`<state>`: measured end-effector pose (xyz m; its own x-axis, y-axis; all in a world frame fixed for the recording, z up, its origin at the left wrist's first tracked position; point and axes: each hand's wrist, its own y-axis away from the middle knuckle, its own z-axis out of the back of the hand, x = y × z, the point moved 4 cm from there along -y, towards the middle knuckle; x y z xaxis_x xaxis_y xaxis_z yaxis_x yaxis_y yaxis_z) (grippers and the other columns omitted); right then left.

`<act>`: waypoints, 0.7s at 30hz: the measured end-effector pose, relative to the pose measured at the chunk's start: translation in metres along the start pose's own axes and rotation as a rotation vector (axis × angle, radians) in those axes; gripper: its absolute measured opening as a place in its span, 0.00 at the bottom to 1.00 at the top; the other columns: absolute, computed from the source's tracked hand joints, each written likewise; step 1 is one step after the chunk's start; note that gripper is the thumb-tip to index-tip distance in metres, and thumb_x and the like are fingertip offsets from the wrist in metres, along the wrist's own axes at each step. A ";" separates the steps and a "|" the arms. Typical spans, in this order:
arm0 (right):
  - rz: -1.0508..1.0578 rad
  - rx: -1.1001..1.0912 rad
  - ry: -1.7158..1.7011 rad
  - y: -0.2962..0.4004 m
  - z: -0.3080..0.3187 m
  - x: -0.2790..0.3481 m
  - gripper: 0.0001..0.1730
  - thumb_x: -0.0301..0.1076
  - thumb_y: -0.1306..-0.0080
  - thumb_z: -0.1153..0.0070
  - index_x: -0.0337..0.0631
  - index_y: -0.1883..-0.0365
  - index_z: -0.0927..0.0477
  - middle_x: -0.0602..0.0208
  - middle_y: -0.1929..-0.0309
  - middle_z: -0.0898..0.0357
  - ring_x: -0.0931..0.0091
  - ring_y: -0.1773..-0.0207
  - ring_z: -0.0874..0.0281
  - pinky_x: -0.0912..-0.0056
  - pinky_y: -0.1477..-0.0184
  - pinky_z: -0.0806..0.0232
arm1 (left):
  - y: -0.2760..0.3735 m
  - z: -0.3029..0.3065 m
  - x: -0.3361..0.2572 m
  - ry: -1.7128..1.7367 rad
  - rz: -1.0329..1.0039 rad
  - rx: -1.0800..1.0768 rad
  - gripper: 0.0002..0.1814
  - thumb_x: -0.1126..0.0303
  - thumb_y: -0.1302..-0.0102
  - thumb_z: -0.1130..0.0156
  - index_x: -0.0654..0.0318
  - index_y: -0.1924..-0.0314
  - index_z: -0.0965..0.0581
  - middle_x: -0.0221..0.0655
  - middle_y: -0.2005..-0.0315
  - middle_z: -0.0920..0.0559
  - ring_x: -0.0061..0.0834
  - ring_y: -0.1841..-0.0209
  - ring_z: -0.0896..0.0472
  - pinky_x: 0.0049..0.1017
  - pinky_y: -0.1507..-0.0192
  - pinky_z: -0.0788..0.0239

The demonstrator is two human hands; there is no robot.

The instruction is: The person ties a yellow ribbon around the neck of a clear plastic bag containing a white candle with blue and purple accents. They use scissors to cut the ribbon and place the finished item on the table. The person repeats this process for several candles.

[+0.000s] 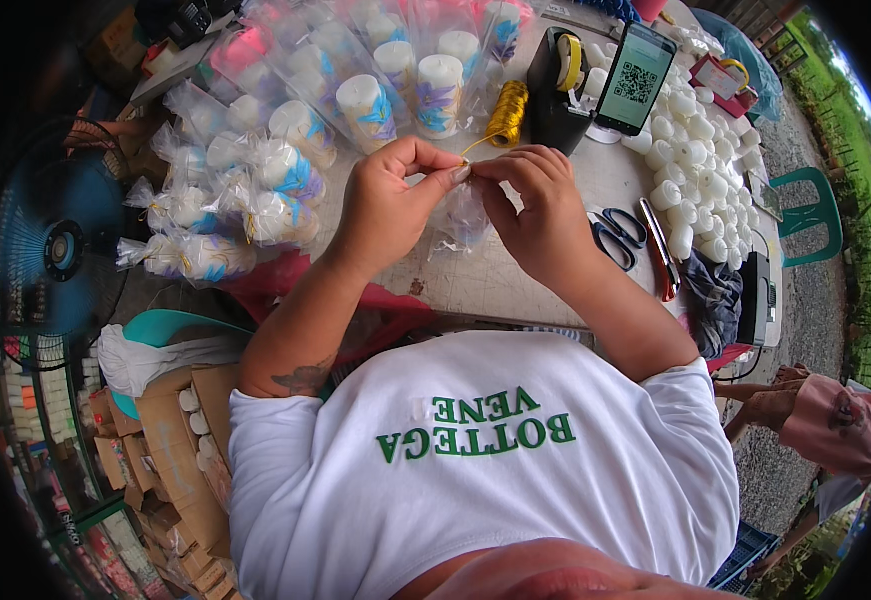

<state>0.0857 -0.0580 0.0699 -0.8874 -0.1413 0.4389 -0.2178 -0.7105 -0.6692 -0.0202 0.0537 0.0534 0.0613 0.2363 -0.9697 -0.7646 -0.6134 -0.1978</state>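
Note:
My left hand pinches a gold string between thumb and forefinger, over the table's near part. The string runs back to a gold spool standing just beyond. My right hand meets the left at the same spot, its fingertips on the string at the neck of a clear plastic bag. That bag hangs below and between my hands; my fingers partly hide it, and its contents are hard to make out. Behind my hands stand white pillar candles with blue and purple flower decoration, in open clear bags.
Bagged candles tied with gold lie at the left. Scissors and a red utility knife lie right of my right hand. Beyond are a black tape dispenser, a propped phone and many small white candles. A fan stands left.

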 end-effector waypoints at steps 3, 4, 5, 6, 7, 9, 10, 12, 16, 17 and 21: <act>0.073 -0.044 0.023 0.001 -0.002 0.000 0.10 0.25 0.50 0.40 0.43 0.68 0.25 0.68 0.71 0.25 0.68 0.62 0.27 0.62 0.51 0.42 | 0.001 0.000 -0.001 -0.019 -0.017 -0.002 0.05 0.79 0.40 0.40 0.69 0.63 0.24 0.30 0.68 0.20 0.16 0.63 0.24 0.17 0.58 0.31; 0.090 -0.039 0.025 0.001 -0.003 0.000 0.11 0.25 0.50 0.40 0.43 0.68 0.25 0.68 0.70 0.25 0.68 0.61 0.28 0.62 0.51 0.42 | 0.002 0.000 -0.001 -0.026 -0.023 -0.003 0.05 0.79 0.40 0.40 0.69 0.63 0.24 0.30 0.68 0.19 0.16 0.64 0.24 0.17 0.58 0.31; 0.108 -0.034 0.027 0.001 -0.004 -0.001 0.12 0.25 0.50 0.40 0.42 0.67 0.26 0.67 0.69 0.25 0.67 0.61 0.28 0.62 0.51 0.42 | 0.003 0.000 -0.003 -0.043 -0.051 -0.034 0.05 0.78 0.41 0.39 0.69 0.65 0.23 0.31 0.69 0.19 0.17 0.65 0.22 0.18 0.60 0.31; 0.125 -0.028 0.031 0.001 -0.004 0.000 0.12 0.25 0.50 0.41 0.42 0.66 0.27 0.67 0.69 0.26 0.67 0.61 0.28 0.61 0.50 0.42 | 0.004 0.000 -0.005 -0.059 -0.079 -0.062 0.04 0.77 0.43 0.38 0.68 0.66 0.23 0.32 0.70 0.18 0.19 0.66 0.21 0.19 0.61 0.30; 0.119 -0.009 0.039 0.000 -0.003 0.000 0.12 0.23 0.50 0.42 0.41 0.66 0.27 0.66 0.68 0.25 0.66 0.60 0.28 0.62 0.51 0.42 | 0.004 -0.001 -0.006 -0.074 -0.107 -0.091 0.04 0.77 0.44 0.37 0.68 0.67 0.22 0.33 0.72 0.18 0.20 0.67 0.20 0.21 0.62 0.30; 0.107 0.027 0.054 -0.002 0.000 0.003 0.13 0.19 0.49 0.43 0.40 0.65 0.27 0.65 0.65 0.25 0.65 0.58 0.28 0.63 0.51 0.40 | 0.007 -0.003 -0.010 -0.212 -0.222 -0.126 0.05 0.78 0.46 0.36 0.66 0.68 0.22 0.33 0.73 0.18 0.26 0.67 0.20 0.23 0.62 0.30; 0.100 0.037 0.050 -0.002 -0.001 0.002 0.13 0.20 0.49 0.44 0.40 0.65 0.28 0.65 0.66 0.26 0.65 0.58 0.29 0.62 0.51 0.41 | 0.008 -0.004 -0.012 -0.281 -0.280 -0.143 0.06 0.79 0.48 0.36 0.65 0.68 0.22 0.33 0.73 0.18 0.28 0.67 0.20 0.25 0.61 0.30; 0.084 0.057 0.041 -0.001 -0.002 -0.002 0.12 0.23 0.48 0.44 0.41 0.64 0.29 0.64 0.66 0.27 0.64 0.58 0.31 0.60 0.50 0.44 | 0.009 -0.005 -0.023 -0.442 -0.447 -0.176 0.08 0.80 0.50 0.36 0.63 0.69 0.22 0.33 0.73 0.19 0.33 0.66 0.21 0.27 0.60 0.32; 0.070 0.051 0.050 0.000 -0.002 0.000 0.10 0.23 0.46 0.45 0.41 0.65 0.28 0.63 0.66 0.28 0.64 0.58 0.31 0.60 0.50 0.44 | 0.012 -0.009 -0.029 -0.558 -0.629 -0.237 0.10 0.81 0.54 0.35 0.61 0.70 0.22 0.32 0.72 0.19 0.35 0.64 0.21 0.29 0.57 0.33; 0.049 0.064 0.038 0.000 -0.001 0.000 0.10 0.23 0.46 0.45 0.41 0.65 0.28 0.64 0.66 0.28 0.64 0.57 0.32 0.60 0.50 0.44 | 0.013 -0.010 -0.028 -0.561 -0.641 -0.235 0.10 0.82 0.53 0.36 0.62 0.70 0.22 0.33 0.71 0.19 0.34 0.63 0.21 0.28 0.58 0.32; -0.004 0.060 0.016 0.002 -0.002 0.000 0.09 0.23 0.46 0.45 0.40 0.66 0.27 0.63 0.65 0.28 0.63 0.55 0.33 0.59 0.50 0.44 | 0.021 -0.016 -0.029 -0.604 -0.644 -0.252 0.10 0.85 0.52 0.36 0.63 0.70 0.23 0.35 0.70 0.19 0.34 0.62 0.20 0.28 0.60 0.29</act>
<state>0.0845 -0.0576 0.0674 -0.8931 -0.1274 0.4313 -0.1970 -0.7512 -0.6299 -0.0277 0.0220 0.0751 0.0271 0.8997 -0.4357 -0.5321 -0.3560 -0.7682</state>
